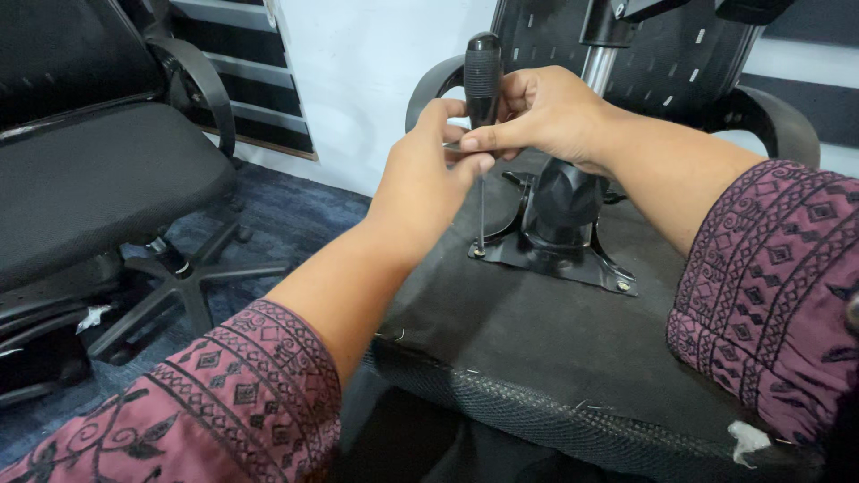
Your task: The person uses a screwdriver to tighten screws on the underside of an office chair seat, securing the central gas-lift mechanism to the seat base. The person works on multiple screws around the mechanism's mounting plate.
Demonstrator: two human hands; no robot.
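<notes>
The right hand is curling around the black handle of a screwdriver, fingers closed on it and thumb pressing toward the other hand. The left hand is coming up just beside it, its fingertips pinching the thin metal shaft right under the handle, so both hands are closing on the one tool. The screwdriver is standing nearly upright, its tip sitting on a screw at the near-left corner of a black metal mounting plate. That plate is lying bolted on the underside of an upturned chair seat, whose dark fabric is stapled along the mesh edge near the person. A chrome gas-lift column is rising from the plate toward the far side. Both forearms are showing patterned maroon sleeves. To the left, another black office chair is standing on blue carpet, well apart from the hands.
</notes>
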